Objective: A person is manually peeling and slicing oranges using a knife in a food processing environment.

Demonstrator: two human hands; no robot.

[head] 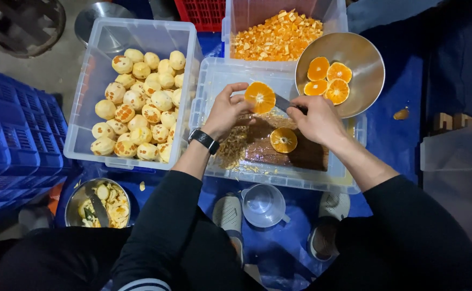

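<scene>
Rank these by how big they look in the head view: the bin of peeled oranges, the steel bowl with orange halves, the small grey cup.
1. bin of peeled oranges
2. steel bowl
3. grey cup

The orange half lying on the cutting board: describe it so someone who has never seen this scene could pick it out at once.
Find the clear plastic tub in the middle with a wooden cutting board inside it. The orange half lies cut face up on that board, between the two hands. Unlike the half held up by the left hand or the slices in the metal bowl, nothing touches it.
</scene>
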